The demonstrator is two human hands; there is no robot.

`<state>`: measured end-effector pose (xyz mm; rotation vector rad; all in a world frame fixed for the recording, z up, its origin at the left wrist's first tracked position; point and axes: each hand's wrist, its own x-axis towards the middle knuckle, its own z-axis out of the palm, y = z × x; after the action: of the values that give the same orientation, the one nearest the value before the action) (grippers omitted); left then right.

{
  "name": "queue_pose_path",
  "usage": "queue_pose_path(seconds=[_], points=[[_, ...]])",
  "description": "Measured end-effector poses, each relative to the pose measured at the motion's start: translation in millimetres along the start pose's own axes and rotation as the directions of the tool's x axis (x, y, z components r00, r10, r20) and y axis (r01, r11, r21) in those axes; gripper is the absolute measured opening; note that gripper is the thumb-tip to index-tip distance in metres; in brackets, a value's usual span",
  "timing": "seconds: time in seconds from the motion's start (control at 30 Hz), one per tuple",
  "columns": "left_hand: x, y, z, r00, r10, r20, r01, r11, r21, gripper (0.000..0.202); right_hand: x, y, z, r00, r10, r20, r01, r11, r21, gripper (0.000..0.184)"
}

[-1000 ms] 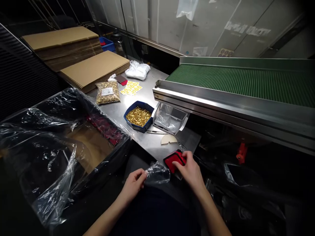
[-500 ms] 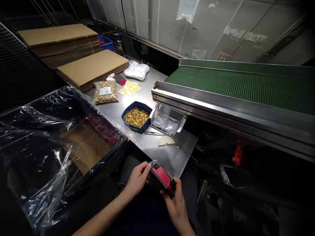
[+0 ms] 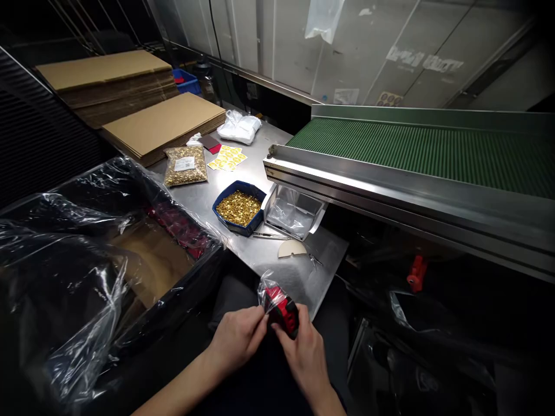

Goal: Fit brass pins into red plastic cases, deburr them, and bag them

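Note:
Both my hands meet low in the middle of the view, in front of the steel table (image 3: 303, 271). My right hand (image 3: 303, 352) grips a small red and black item (image 3: 284, 309) that sits partly inside a clear plastic bag (image 3: 266, 289). My left hand (image 3: 238, 338) pinches the bag's edge beside the item. A blue tray of small gold pieces (image 3: 238, 207) stands on the table beyond my hands.
A plastic-lined box (image 3: 87, 248) with red items inside stands at the left. A green conveyor (image 3: 425, 150) runs along the right, a clear bin (image 3: 292, 214) under its end. Further back lie a bag of gold pieces (image 3: 185, 165), yellow stickers (image 3: 228, 157) and stacked cardboard (image 3: 160, 121).
My right hand lifted the red item off the table's corner and brought it down to my left hand. The clear bag now covers part of the item.

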<state>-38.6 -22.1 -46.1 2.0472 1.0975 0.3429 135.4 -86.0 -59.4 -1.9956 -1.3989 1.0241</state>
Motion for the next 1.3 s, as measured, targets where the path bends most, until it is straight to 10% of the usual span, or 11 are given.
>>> queue_pose_path(seconds=[0.23,0.47,0.67,0.87,1.0,1.1,1.2,1.3], points=[[-5.0,17.1,-7.8,0.972,0.232,-0.033,-0.229,0.971,0.063,0.028,-0.8,-27.1,-6.0,0.932,-0.115,0.344,0.164,0.980,-0.116,0.020],[-6.2,9.1,-5.8,0.954,-0.282,-0.097,0.248,0.931,-0.269,0.037,7.9,-42.2,-27.0,0.897,-0.180,0.403,0.347,0.851,-0.394,0.039],[-12.7,14.5,-9.7,0.948,0.275,-0.158,-0.282,0.959,-0.024,0.018,4.2,-56.7,-9.9,0.886,-0.162,0.434,0.405,0.726,-0.556,0.026],[-12.2,-12.0,-22.1,0.980,0.095,0.176,-0.033,0.944,-0.328,0.031,19.3,-38.8,-28.0,0.840,-0.207,0.502,0.328,0.930,-0.165,0.047],[-15.6,-39.5,-9.4,0.974,-0.052,0.220,0.167,0.820,-0.547,0.042,23.1,-14.1,-25.8,0.837,-0.188,0.513,0.029,0.953,0.302,0.046],[-15.7,-45.5,1.6,0.902,-0.398,0.165,0.400,0.630,-0.666,0.044,12.7,4.8,-8.8,0.828,-0.178,0.531,-0.247,0.734,0.632,0.065],[-18.1,-39.8,8.1,0.755,-0.615,0.227,0.525,0.360,-0.772,0.055,-0.7,15.6,8.7,0.839,-0.096,0.536,-0.334,0.687,0.645,0.091],[-22.5,-33.3,10.8,0.728,-0.609,0.315,0.545,0.235,-0.805,0.057,-6.3,12.5,15.6,0.896,0.062,0.439,-0.292,0.828,0.479,0.058]])
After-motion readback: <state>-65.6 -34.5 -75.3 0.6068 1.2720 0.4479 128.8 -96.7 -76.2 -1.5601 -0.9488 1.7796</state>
